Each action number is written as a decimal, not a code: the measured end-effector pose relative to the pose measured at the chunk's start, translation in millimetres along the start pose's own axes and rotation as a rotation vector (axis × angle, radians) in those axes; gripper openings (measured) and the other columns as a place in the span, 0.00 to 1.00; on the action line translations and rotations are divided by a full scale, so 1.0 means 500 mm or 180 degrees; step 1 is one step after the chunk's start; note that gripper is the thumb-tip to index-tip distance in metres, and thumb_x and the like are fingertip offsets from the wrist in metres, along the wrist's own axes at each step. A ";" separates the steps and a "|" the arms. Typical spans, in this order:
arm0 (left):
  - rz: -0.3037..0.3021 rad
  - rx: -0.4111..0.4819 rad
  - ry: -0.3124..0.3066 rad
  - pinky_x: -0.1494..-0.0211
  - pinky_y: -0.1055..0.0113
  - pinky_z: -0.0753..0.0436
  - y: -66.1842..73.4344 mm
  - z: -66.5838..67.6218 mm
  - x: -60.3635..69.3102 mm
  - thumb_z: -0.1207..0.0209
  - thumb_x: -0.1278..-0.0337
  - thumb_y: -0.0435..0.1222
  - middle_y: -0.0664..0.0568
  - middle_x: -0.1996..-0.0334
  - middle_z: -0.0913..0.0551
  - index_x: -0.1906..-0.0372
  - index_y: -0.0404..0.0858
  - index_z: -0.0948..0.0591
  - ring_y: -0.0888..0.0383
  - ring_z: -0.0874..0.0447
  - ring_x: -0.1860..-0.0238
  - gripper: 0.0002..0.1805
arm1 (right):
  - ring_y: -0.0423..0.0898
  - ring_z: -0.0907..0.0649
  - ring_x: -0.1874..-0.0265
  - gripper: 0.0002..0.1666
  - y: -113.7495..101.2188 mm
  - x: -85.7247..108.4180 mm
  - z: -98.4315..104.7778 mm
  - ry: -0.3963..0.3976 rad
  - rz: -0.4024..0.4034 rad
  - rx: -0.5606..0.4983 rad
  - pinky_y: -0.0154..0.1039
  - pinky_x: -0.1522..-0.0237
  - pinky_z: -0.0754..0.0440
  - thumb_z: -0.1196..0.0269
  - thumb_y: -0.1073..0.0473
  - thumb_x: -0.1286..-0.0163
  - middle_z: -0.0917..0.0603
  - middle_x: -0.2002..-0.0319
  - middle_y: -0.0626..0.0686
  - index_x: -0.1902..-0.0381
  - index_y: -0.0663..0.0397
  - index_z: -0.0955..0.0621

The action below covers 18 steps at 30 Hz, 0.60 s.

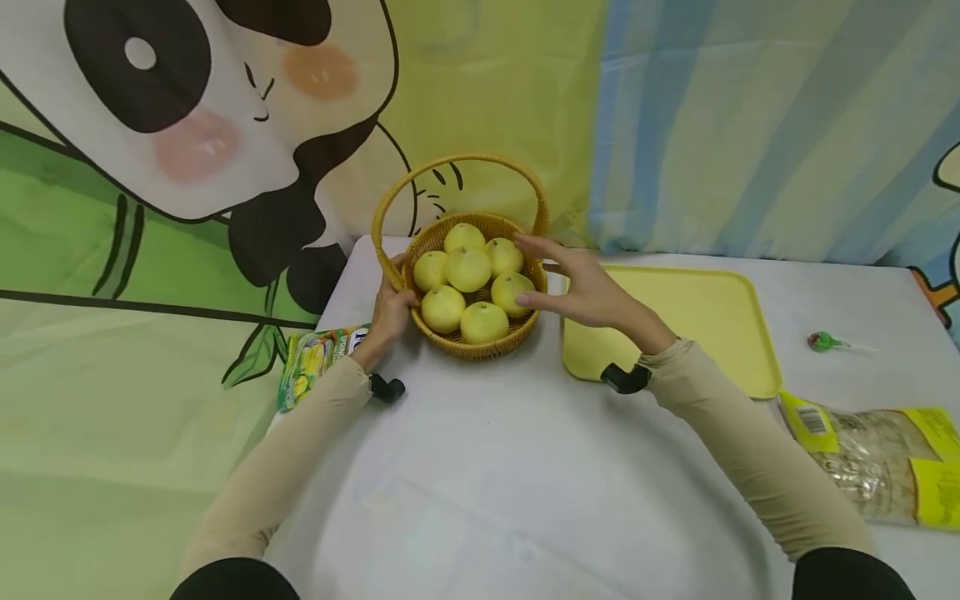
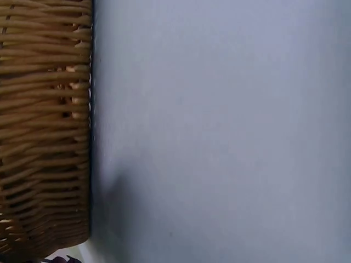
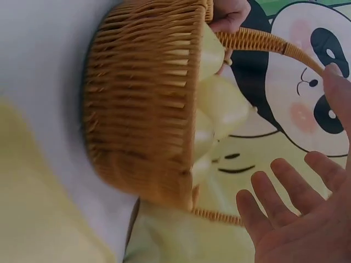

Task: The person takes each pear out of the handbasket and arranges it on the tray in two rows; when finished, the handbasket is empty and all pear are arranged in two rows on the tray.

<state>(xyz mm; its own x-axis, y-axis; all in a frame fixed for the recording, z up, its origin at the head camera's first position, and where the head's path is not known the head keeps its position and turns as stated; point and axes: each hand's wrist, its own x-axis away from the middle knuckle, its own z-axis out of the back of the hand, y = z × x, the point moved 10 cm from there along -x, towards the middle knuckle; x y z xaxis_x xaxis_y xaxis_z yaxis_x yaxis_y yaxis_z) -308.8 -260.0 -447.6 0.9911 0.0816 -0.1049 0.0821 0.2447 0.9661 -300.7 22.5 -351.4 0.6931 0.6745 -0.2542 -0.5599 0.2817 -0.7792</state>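
A woven wicker basket with a tall arched handle stands on the white-covered table and holds several pale yellow round fruits. My left hand grips the basket's left rim by the foot of the handle; some of its fingers are hidden behind the wicker. Over the basket's right side reaches my right hand, thumb and fingers spread around the nearest fruits. From the right wrist view, that hand has extended fingers, apart from the fruits. In the left wrist view only the basket's side shows.
To the basket's right lies a yellow tray. Beyond it are a wrapped lollipop and a clear plastic package with yellow ends. A green and yellow packet lies by my left forearm. A panda-print curtain hangs behind the table.
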 end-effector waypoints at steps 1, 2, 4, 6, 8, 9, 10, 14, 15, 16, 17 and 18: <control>0.0018 0.0086 0.0027 0.26 0.63 0.41 -0.003 -0.003 -0.001 0.54 0.51 0.24 0.39 0.18 0.41 0.19 0.37 0.41 0.49 0.39 0.25 0.46 | 0.52 0.30 0.22 0.49 0.001 -0.014 -0.008 -0.0016 -0.0032 -0.0029 0.61 0.24 0.33 0.29 0.49 0.28 0.33 0.19 0.44 0.16 0.36 0.38; 0.0044 0.0152 0.0040 0.27 0.64 0.41 -0.005 -0.007 -0.002 0.55 0.52 0.23 0.39 0.18 0.41 0.20 0.37 0.41 0.49 0.40 0.26 0.46 | 0.51 0.30 0.22 0.49 0.003 -0.028 -0.015 -0.0023 -0.0066 -0.0058 0.61 0.24 0.34 0.28 0.48 0.29 0.34 0.18 0.44 0.16 0.36 0.38; 0.0088 0.0274 0.0081 0.28 0.66 0.43 -0.010 -0.012 -0.004 0.56 0.52 0.23 0.41 0.17 0.44 0.20 0.37 0.42 0.52 0.42 0.26 0.45 | 0.50 0.31 0.21 0.50 0.008 -0.054 -0.028 -0.0015 -0.0112 -0.0104 0.61 0.23 0.34 0.27 0.47 0.30 0.34 0.18 0.44 0.16 0.37 0.37; 0.0119 0.0380 0.0135 0.27 0.66 0.45 -0.013 -0.015 -0.004 0.57 0.52 0.23 0.43 0.16 0.45 0.21 0.38 0.42 0.53 0.45 0.23 0.45 | 0.51 0.32 0.21 0.51 0.016 -0.078 -0.040 -0.0009 -0.0153 -0.0177 0.60 0.23 0.34 0.26 0.48 0.31 0.34 0.18 0.46 0.16 0.39 0.37; 0.0126 0.0446 0.0200 0.26 0.66 0.46 -0.013 -0.016 -0.004 0.58 0.53 0.22 0.44 0.16 0.46 0.21 0.38 0.42 0.54 0.47 0.21 0.45 | 0.52 0.32 0.21 0.53 0.023 -0.102 -0.051 0.0008 -0.0159 -0.0264 0.57 0.22 0.34 0.24 0.50 0.34 0.34 0.18 0.50 0.16 0.43 0.36; 0.0116 0.0493 0.0241 0.25 0.65 0.47 -0.014 -0.016 -0.005 0.58 0.53 0.22 0.45 0.15 0.46 0.21 0.38 0.41 0.54 0.48 0.20 0.45 | 0.52 0.32 0.21 0.54 0.026 -0.113 -0.056 0.0017 -0.0166 -0.0317 0.55 0.22 0.34 0.23 0.51 0.35 0.34 0.18 0.51 0.17 0.45 0.36; 0.0108 0.0548 0.0284 0.24 0.65 0.47 -0.014 -0.015 -0.004 0.58 0.54 0.22 0.45 0.16 0.45 0.21 0.37 0.41 0.53 0.49 0.18 0.46 | 0.52 0.32 0.21 0.54 0.029 -0.123 -0.060 0.0024 -0.0182 -0.0369 0.53 0.21 0.35 0.22 0.52 0.36 0.33 0.19 0.52 0.17 0.46 0.36; 0.0020 0.0699 0.0456 0.20 0.63 0.47 -0.013 -0.013 -0.001 0.59 0.57 0.21 0.43 0.18 0.42 0.21 0.35 0.41 0.52 0.48 0.17 0.47 | 0.52 0.32 0.21 0.56 0.039 -0.155 -0.073 0.0084 -0.0194 -0.0616 0.50 0.20 0.36 0.19 0.57 0.40 0.32 0.20 0.54 0.18 0.51 0.34; 0.0004 0.0751 0.0492 0.20 0.63 0.46 -0.014 -0.014 -0.001 0.59 0.57 0.20 0.42 0.18 0.41 0.21 0.35 0.41 0.51 0.47 0.18 0.47 | 0.52 0.32 0.21 0.56 0.041 -0.160 -0.075 0.0098 -0.0189 -0.0673 0.50 0.20 0.36 0.19 0.58 0.41 0.31 0.20 0.54 0.19 0.52 0.33; -0.0006 0.0772 0.0521 0.21 0.64 0.46 -0.014 -0.015 0.000 0.59 0.58 0.20 0.42 0.19 0.41 0.22 0.35 0.41 0.52 0.46 0.19 0.47 | 0.52 0.31 0.21 0.56 0.044 -0.166 -0.077 0.0103 -0.0187 -0.0721 0.51 0.20 0.36 0.19 0.60 0.42 0.31 0.20 0.55 0.19 0.52 0.33; -0.0011 0.0814 0.0547 0.21 0.64 0.45 -0.016 -0.016 0.000 0.59 0.58 0.20 0.43 0.19 0.40 0.21 0.36 0.40 0.53 0.45 0.20 0.48 | 0.52 0.31 0.21 0.55 0.048 -0.171 -0.080 0.0099 -0.0188 -0.0766 0.51 0.20 0.36 0.19 0.61 0.42 0.30 0.21 0.56 0.20 0.53 0.32; -0.0011 0.0865 0.0569 0.23 0.65 0.44 -0.018 -0.016 0.001 0.60 0.58 0.20 0.44 0.19 0.40 0.21 0.37 0.40 0.54 0.44 0.21 0.48 | 0.52 0.31 0.21 0.55 0.051 -0.175 -0.083 0.0084 -0.0191 -0.0785 0.51 0.20 0.36 0.19 0.61 0.43 0.30 0.21 0.56 0.20 0.54 0.32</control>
<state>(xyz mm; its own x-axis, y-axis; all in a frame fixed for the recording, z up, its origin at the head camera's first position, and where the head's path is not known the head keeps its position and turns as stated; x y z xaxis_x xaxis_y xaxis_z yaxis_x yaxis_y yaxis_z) -310.1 -254.3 -458.1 0.9587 0.2557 -0.1247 0.1341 -0.0196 0.9908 -356.6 -57.7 -372.7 0.7353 0.6426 -0.2156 -0.3920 0.1437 -0.9087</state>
